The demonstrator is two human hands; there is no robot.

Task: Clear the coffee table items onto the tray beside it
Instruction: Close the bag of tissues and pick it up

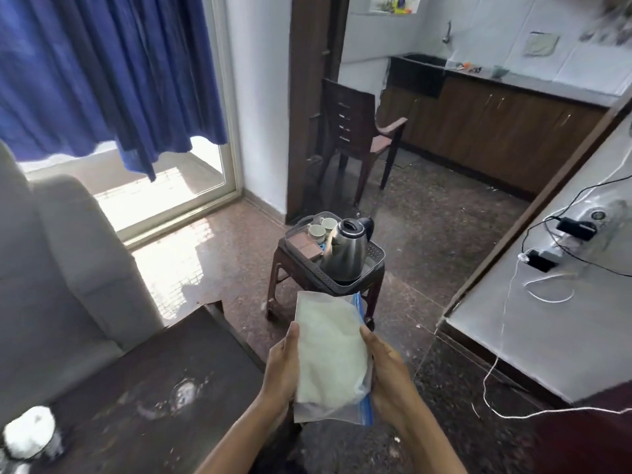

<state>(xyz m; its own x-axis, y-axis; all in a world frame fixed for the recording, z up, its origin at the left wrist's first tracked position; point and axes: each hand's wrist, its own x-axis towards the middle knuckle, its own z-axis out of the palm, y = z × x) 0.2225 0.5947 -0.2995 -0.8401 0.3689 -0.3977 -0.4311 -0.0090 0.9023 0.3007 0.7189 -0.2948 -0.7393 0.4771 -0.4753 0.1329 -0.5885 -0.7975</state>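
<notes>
A clear zip bag of white powder [330, 354] with a blue seal strip is held in the air between both hands, past the right edge of the dark coffee table [164, 388]. My left hand [282, 367] grips its left side and my right hand [386, 369] grips its right side. Ahead, a grey tray [374, 256] sits on a small brown stool [284, 278]. The tray carries a steel kettle [345, 249], two white cups [321, 229] and brown flat boxes [302, 246]. A white-topped jar [30, 431] stands at the table's near left corner.
A grey sofa [58, 261] lies left of the table. A brown plastic chair [359, 131] stands behind the stool by a doorway. On the right a white counter [547, 319] holds chargers and cables. Dark stone floor lies between table and stool.
</notes>
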